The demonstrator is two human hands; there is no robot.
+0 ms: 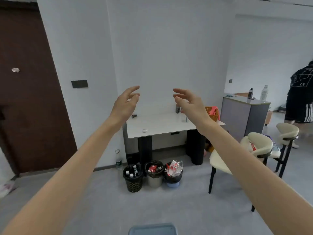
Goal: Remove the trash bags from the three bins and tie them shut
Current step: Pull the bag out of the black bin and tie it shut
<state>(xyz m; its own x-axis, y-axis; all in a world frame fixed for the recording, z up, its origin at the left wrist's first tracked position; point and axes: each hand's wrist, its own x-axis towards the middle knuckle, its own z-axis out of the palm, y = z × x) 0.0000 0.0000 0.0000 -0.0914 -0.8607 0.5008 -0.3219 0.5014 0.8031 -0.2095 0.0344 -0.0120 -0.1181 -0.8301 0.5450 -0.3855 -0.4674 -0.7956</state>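
Note:
Three bins stand in a row on the floor below a white table. The black bin [133,183] on the left holds several bottles. The grey bin [154,180] in the middle has a black bag with red-and-white litter. The blue bin [173,183] on the right has a black bag [172,178] heaped with wrappers. My left hand [126,103] and my right hand [188,103] are raised in front of me, far above the bins, palms facing each other, fingers relaxed and holding nothing.
The white table [160,126] stands against the wall, carrying small items. A water bottle [118,162] stands left of the bins. Two cream chairs [240,156] stand to the right. A person [300,99] stands by a grey cabinet [243,114] at far right. A brown door [28,92] is left.

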